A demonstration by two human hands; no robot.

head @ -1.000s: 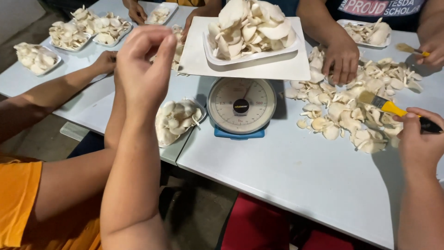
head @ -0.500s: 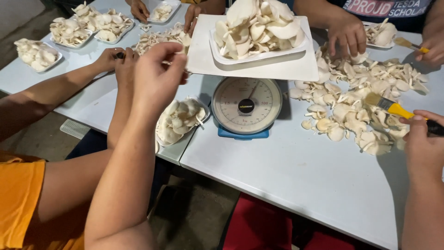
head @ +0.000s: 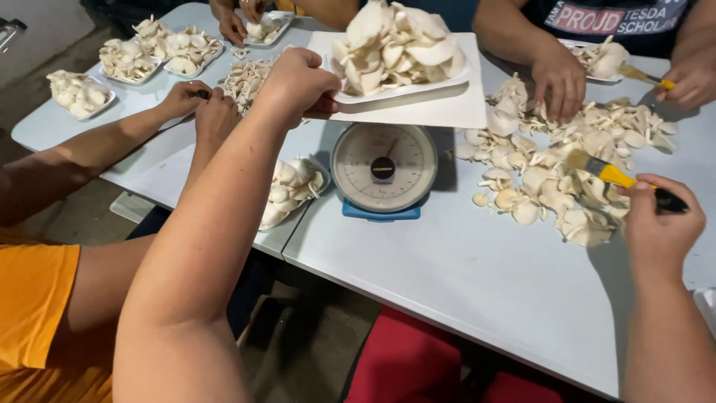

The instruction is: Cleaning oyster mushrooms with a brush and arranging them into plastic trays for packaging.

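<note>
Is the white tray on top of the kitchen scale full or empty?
Full. The white tray on the kitchen scale carries a heap of pale mushrooms rising well above its rim, while the left hand touches its edge.

- We note two pale grey-blue tables (head: 462, 298) set edge to edge, seam running near the scale.
- Dial scale (head: 383, 170) with blue base stands near the seam.
- Loose pile of oyster mushrooms (head: 552, 168) lies directly on the right table.
- Small white trays of mushrooms (head: 80, 94) sit along the far left edge.
- One tray of mushrooms (head: 292, 190) rests beside the scale, at the near edge.
</note>
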